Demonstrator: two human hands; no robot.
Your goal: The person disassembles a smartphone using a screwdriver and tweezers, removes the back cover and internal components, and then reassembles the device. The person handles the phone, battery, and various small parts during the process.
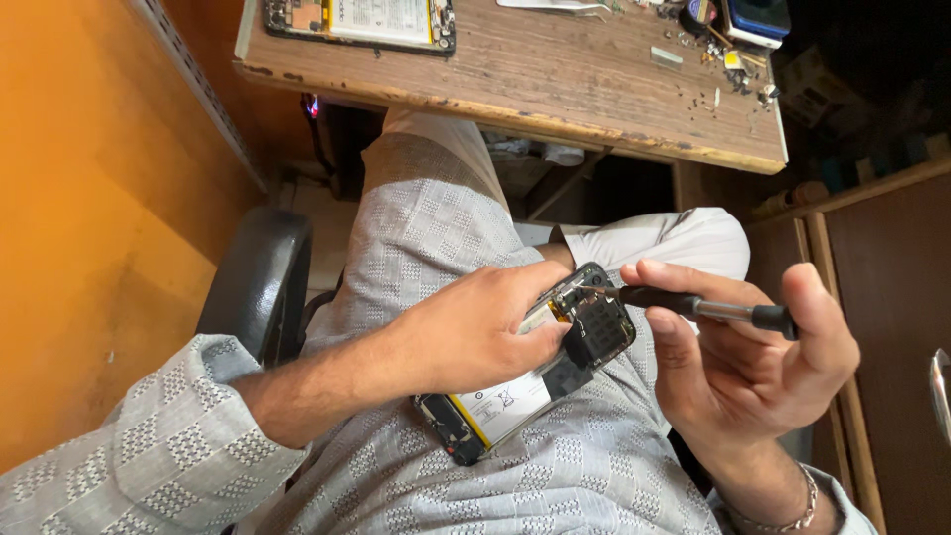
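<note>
In the head view, the left hand gripped an opened phone over the person's lap, thumb and fingers clamped around its upper part. The right hand pinched a black-handled screwdriver between thumb and fingers, its tip resting on the phone's top corner, just beyond the left fingertips.

By the look of it, the work stood at a screw near the phone's upper edge; the next move would call for keeping the tip seated square and the phone held steady.

The phone's long axis ran diagonally, its upper end towards the right hand, its lower end below the left wrist. The screwdriver lay nearly level, tip towards the left hand.

A second opened phone lay on the wooden desk, well beyond both hands.
</note>
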